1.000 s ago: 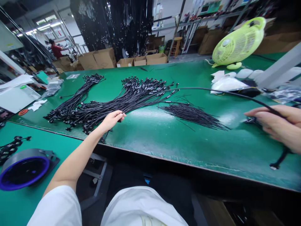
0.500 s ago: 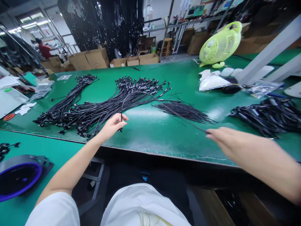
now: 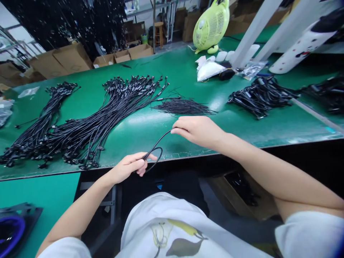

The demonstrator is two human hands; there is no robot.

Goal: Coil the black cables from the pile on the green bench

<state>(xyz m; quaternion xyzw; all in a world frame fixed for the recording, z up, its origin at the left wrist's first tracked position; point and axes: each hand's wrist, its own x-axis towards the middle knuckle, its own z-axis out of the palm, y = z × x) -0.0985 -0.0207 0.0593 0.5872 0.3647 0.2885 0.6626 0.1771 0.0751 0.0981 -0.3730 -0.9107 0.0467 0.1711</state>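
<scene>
A black cable runs between my two hands, with a loop in it beside the left one. My left hand pinches the cable over the table's front edge, with the loop sticking out to its right. My right hand is closed on the other stretch of cable, higher and further right; the cable's end is hidden in the fingers. Beyond my right hand lies a pile of thin black strips, probably cable ties. Left of it spreads a large bundle of black cables with connectors.
Another cable bundle lies at the far left. Coiled black cables sit at the right. A green fan, a white plastic bag and a white post stand at the back. Below the table is an open carton.
My right hand has come in from the right toward my left hand, and the long stretched cable is now looped. My view has swung to the right.
</scene>
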